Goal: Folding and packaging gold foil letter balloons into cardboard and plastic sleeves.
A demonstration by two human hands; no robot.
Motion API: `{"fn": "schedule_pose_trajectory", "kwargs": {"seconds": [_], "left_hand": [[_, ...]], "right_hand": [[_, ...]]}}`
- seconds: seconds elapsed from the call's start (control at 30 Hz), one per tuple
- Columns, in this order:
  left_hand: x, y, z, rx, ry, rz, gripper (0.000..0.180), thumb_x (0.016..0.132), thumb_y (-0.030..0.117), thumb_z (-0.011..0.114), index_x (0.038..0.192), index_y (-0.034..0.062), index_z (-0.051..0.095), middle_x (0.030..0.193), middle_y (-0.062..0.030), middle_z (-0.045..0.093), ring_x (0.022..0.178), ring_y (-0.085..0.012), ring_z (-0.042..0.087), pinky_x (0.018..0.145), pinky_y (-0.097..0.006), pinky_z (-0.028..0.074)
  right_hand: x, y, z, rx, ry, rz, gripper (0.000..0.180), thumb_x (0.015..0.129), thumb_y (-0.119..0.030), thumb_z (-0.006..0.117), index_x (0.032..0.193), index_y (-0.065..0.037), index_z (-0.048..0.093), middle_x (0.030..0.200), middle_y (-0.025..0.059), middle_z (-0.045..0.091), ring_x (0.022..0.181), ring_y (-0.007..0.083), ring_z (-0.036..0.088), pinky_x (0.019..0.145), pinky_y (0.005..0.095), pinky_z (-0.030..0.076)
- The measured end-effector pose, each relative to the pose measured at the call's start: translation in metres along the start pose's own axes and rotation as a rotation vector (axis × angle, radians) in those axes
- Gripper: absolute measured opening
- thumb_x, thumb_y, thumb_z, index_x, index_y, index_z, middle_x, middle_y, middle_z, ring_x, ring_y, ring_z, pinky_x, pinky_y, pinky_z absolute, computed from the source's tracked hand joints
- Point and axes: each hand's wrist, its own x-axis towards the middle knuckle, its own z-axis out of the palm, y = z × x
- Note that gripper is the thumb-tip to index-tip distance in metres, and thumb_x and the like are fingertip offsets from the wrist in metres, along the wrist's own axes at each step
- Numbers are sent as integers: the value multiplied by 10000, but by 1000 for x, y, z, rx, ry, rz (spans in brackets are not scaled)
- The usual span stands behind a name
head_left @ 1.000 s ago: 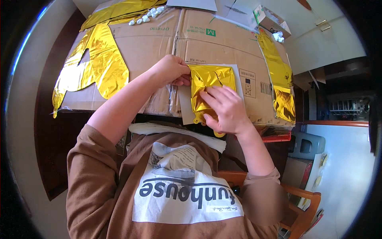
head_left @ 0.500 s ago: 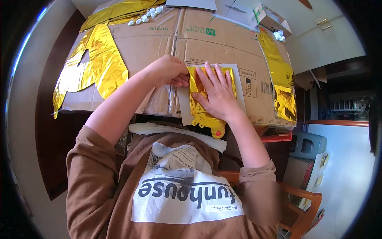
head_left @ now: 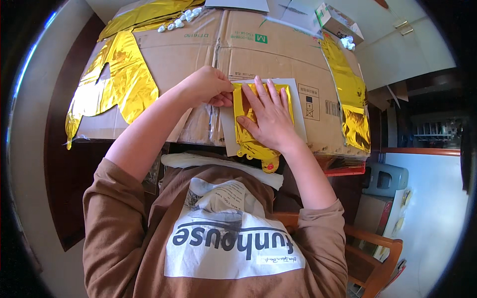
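The folded packet (head_left: 242, 136) was formed of glossy, creased metallic-looking foil; matt finishes were displayed by the pale card (head_left: 299, 108) and brown cardboard (head_left: 258, 58).

The left hand (head_left: 212, 88) pinches, curled; the right hand (head_left: 271, 119) lies splayed.

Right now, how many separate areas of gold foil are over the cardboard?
4: the folded foil under the right hand, the foil shape at left, the foil strip at right, and the foil pile at far left. Overlapping layers may hide more.
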Motion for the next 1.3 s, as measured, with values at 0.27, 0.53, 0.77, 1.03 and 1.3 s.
{"fn": "schedule_pose_trajectory", "kwargs": {"seconds": [0.27,0.53,0.77,1.03,1.3], "left_hand": [[1,-7,3,17,43,43,158,880,122,732,947,0,658,759,-64,694,671,-112,683,567,-213,518],[-15,-1,8,358,305,213,199,844,75,716,1007,-32,674,769,-115,695,670,-170,690,592,-297,532],[-26,-35,30,856,427,1056,231,879,91,674,1098,18,654,1074,-133,669,975,-327,650,873,-436,516],[-21,-58,11,871,376,1171,226,796,33,686,1022,30,673,1121,-115,655,1058,-315,636,943,-429,493],[-32,-54,-5,1036,268,1266,314,797,52,704,1111,49,691,1262,-153,611,1198,-347,583,1086,-518,424]], "right_hand": [[1,-1,0,0,-1,-1,769,964,-598,500,1591,-207,287,1639,205,225,1503,451,196,1194,635,105],[-1,-4,2,-22,-22,16,769,958,-589,515,1588,-207,295,1643,210,211,1513,442,173,1193,634,100],[0,-6,1,-40,-20,2,756,946,-581,538,1579,-228,322,1647,205,199,1511,443,175,1191,637,112],[-1,-6,1,-25,-4,-1,761,951,-577,530,1579,-198,325,1635,216,231,1499,454,205,1192,635,118],[0,-1,4,19,16,-11,773,972,-610,467,1585,-170,304,1640,201,231,1499,448,208,1193,634,106]]}}
